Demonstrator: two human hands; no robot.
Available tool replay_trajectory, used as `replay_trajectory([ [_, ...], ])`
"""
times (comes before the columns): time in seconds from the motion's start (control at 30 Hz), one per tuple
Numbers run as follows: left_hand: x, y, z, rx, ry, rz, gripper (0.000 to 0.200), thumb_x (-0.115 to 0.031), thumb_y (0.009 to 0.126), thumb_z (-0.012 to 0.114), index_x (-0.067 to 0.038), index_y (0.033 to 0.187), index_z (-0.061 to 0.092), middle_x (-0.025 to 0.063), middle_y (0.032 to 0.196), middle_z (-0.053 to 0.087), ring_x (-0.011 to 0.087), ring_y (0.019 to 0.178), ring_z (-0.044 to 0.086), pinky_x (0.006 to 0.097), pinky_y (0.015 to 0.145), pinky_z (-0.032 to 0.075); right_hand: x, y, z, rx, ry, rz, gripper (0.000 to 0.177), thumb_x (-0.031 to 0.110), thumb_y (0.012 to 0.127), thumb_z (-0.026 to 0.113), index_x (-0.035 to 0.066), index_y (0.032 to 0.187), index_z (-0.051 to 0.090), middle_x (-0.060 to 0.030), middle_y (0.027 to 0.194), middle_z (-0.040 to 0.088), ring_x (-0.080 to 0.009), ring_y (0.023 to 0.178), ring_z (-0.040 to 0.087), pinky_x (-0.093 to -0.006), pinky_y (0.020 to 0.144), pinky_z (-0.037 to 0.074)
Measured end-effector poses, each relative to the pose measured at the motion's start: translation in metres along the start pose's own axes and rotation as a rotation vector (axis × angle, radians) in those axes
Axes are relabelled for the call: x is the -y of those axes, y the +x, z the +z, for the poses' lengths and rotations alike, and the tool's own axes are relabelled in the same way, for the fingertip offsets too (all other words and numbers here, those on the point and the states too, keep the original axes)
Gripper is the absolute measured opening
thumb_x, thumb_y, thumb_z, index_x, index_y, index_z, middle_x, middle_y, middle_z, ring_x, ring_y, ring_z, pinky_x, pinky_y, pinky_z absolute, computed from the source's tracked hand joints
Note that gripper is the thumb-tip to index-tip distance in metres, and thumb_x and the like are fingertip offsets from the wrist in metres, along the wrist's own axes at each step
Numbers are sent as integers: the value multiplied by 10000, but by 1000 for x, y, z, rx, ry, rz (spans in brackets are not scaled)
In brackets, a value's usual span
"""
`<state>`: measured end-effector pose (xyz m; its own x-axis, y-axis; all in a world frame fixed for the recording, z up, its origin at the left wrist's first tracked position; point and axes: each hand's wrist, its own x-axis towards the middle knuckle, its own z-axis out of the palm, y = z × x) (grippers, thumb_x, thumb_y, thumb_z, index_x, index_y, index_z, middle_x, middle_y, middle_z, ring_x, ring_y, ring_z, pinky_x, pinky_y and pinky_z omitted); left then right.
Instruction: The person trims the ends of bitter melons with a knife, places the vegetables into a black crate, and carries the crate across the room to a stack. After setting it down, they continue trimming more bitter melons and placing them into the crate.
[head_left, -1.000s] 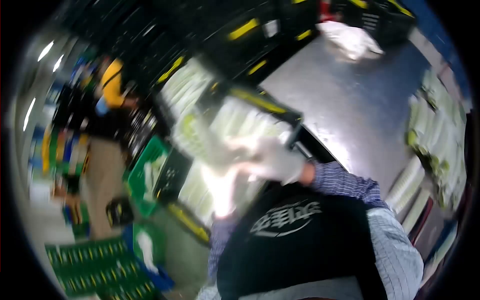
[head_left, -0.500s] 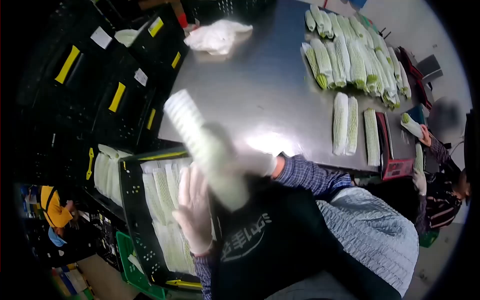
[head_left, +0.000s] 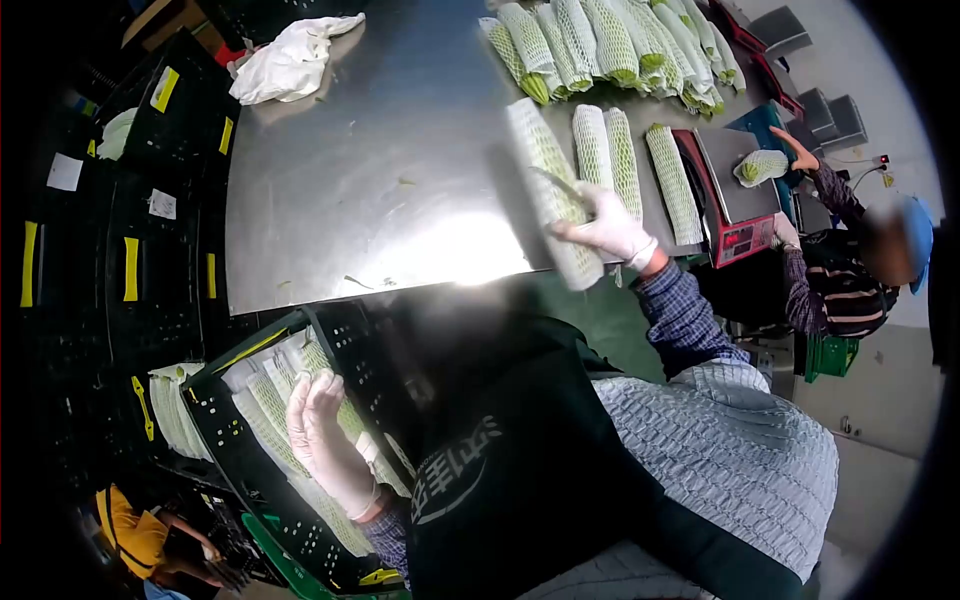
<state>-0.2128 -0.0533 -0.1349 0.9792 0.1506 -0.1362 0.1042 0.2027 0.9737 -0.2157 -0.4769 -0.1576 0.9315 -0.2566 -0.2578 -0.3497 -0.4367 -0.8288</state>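
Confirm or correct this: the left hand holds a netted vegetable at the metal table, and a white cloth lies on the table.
Wrong hand: the head view shows the right hand holding the netted vegetable at the metal table, on which the white cloth does lie.

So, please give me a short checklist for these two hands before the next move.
1. Right hand holding the wrapped vegetable: ok.
2. Left hand free: ok, nothing visible in it.
3. Room in the crate: cannot tell, left hand covers part.
4. Table free of scraps: not ok, small bits lie there.
5. Scale free: not ok, another piece and a co-worker's hand are there.
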Motion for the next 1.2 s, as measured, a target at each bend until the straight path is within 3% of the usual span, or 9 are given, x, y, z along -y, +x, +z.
replay_trajectory([
  [0.17, 4, 2, -26, -10, 114, 36, 344, -163, 1013, 572, 29, 1298, 581, 170, 1147, 699, 239, 1073, 674, 384, 1019, 514, -55, 1, -84, -367, -520, 201, 641, 490, 717, 742, 4, 1125, 655, -218, 985, 730, -330, 912, 718, -392, 853, 552],
  [0.33, 6, 1, -68, -153, 250, 22, 362, -177, 1028, 554, 73, 1290, 567, 174, 1167, 684, 234, 1106, 659, 362, 1036, 492, -128, 29, -138, -385, -897, 436, 622, 488, 747, 748, 12, 1144, 691, -248, 1032, 714, -376, 984, 696, -426, 862, 531],
  [0.43, -6, 0, -91, -302, 427, -50, 382, -157, 1004, 582, 83, 1300, 563, 196, 1191, 674, 261, 1121, 661, 355, 1011, 505, -168, 38, -133, -277, -587, 211, 524, 455, 821, 685, 30, 1127, 708, -209, 1011, 734, -337, 960, 707, -419, 837, 520],
  [0.53, 16, -11, -164, -429, 398, 11, 330, -183, 1007, 604, 43, 1247, 613, 136, 1111, 705, 198, 1010, 688, 297, 907, 526, -220, 70, -143, -288, -795, 161, 551, 463, 882, 654, 52, 1248, 670, -171, 1161, 714, -328, 1077, 680, -382, 927, 507],
  [0.73, 105, -61, -238, -641, 271, -43, 191, -170, 968, 669, -18, 1083, 668, 18, 948, 678, 91, 840, 607, 247, 816, 491, -150, 79, -110, -410, -810, -102, 443, 284, 946, 658, 79, 1335, 607, -139, 1181, 720, -263, 1078, 695, -346, 920, 515],
  [0.77, 87, -56, -223, -588, 643, -120, 166, -138, 942, 686, -31, 1067, 665, 21, 944, 680, 120, 858, 622, 264, 839, 497, -112, 91, -96, -314, -707, -228, 415, 171, 967, 629, 54, 1362, 584, -145, 1240, 699, -219, 1131, 669, -325, 975, 492],
  [0.87, 90, -65, -197, -593, 633, -287, 344, -203, 878, 754, -24, 1155, 654, 107, 1107, 687, 217, 1042, 646, 340, 957, 494, -71, 99, -49, -163, -348, -375, 412, 81, 955, 626, 68, 1364, 581, -128, 1283, 676, -164, 1114, 654, -305, 979, 485],
  [1.03, 108, -109, -243, -702, 1129, -288, 626, -280, 859, 758, 5, 1366, 528, 217, 1324, 592, 334, 1241, 569, 417, 1071, 436, 1, 73, 20, -109, -698, -380, 386, 136, 932, 688, 144, 1317, 667, -24, 886, 631, -111, 719, 510, -297, 748, 485],
  [1.2, 153, -152, -332, -705, 1234, -344, 703, -367, 903, 699, 40, 1421, 457, 262, 1420, 503, 386, 1340, 472, 435, 1137, 360, 17, 72, 36, 31, -970, -421, 399, 156, 934, 692, 104, 1328, 652, -98, 1003, 743, -114, 759, 601, -262, 694, 483],
])
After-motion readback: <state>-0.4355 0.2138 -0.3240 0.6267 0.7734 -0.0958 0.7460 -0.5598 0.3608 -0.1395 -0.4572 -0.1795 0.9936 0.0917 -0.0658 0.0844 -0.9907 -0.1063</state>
